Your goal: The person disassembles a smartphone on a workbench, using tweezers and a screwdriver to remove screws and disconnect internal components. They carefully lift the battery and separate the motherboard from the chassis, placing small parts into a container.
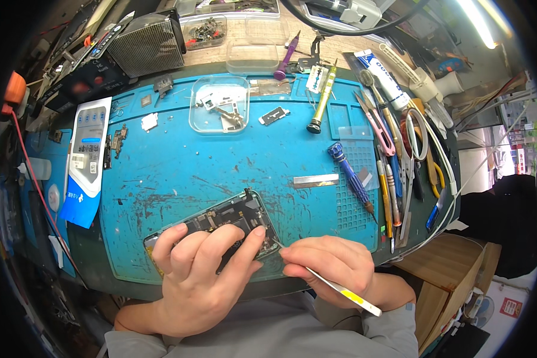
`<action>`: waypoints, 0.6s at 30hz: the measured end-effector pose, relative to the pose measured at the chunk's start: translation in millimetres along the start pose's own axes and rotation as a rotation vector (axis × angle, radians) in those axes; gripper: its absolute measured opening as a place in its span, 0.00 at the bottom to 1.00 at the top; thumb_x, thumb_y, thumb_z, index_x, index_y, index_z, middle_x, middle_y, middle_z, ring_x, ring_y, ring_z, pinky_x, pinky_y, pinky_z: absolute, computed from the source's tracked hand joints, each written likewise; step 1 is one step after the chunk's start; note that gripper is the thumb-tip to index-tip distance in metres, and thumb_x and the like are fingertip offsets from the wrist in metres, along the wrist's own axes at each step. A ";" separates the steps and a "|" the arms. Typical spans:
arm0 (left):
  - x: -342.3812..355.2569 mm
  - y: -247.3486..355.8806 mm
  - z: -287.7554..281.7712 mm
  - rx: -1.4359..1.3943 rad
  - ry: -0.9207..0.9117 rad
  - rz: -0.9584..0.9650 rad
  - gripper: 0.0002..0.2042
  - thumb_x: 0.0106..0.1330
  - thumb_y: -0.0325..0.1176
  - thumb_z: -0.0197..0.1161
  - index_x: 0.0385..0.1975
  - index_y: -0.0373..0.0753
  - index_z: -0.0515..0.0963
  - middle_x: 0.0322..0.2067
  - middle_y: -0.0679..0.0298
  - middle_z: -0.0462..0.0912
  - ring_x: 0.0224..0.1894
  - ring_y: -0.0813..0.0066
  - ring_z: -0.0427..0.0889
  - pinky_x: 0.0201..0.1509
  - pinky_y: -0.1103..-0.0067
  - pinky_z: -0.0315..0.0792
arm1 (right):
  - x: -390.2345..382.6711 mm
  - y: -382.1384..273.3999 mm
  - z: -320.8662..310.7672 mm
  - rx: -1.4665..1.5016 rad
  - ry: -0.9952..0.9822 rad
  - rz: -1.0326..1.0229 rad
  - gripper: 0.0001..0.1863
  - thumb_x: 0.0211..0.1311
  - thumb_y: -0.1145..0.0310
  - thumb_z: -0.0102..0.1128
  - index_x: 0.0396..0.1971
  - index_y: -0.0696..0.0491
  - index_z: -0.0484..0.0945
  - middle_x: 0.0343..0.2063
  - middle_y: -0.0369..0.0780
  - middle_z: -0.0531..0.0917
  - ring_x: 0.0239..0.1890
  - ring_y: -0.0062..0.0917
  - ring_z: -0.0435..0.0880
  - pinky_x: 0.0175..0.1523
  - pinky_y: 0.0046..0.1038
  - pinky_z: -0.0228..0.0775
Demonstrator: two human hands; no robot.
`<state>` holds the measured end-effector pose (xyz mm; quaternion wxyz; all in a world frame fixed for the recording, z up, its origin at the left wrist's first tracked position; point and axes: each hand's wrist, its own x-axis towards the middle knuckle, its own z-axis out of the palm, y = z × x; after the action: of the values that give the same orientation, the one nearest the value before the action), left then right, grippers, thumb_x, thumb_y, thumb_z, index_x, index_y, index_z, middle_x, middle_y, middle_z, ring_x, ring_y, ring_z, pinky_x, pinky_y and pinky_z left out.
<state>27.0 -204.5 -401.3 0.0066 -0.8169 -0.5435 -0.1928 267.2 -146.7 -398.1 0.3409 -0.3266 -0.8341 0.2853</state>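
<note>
An opened phone (232,212), its dark inner parts and small boards bare, lies tilted near the front edge of the blue work mat. My left hand (203,274) grips it from the near side, its fingers bent over the inner parts and covering much of them. My right hand (334,265) pinches slim white tweezers (346,292) with a yellow patch near the rear end. Their thin tip meets the phone's right edge, close to my left index finger. Whether the tip holds anything is too small to tell.
Beyond the phone lie a metal strip (315,181) and a blue screwdriver (351,178). A clear plastic box (219,104) with small parts stands farther back. Scissors (409,149), pink-handled tweezers (380,132) and several tools crowd the right. A blue-white packet (88,158) lies left.
</note>
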 end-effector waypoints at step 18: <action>-3.3 1.1 8.0 0.045 0.138 0.055 0.15 0.61 0.38 0.77 0.49 0.54 0.94 0.51 0.75 0.83 0.53 0.75 0.73 0.75 0.62 0.58 | -1.3 -1.1 1.8 -0.077 0.002 -0.094 0.17 0.63 0.74 0.82 0.49 0.63 0.89 0.35 0.43 0.90 0.29 0.29 0.89 0.30 0.28 0.82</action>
<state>29.4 -206.1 -409.5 0.0679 -0.8160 -0.5233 -0.2361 266.2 -148.8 -398.9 0.3418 -0.3003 -0.8586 0.2363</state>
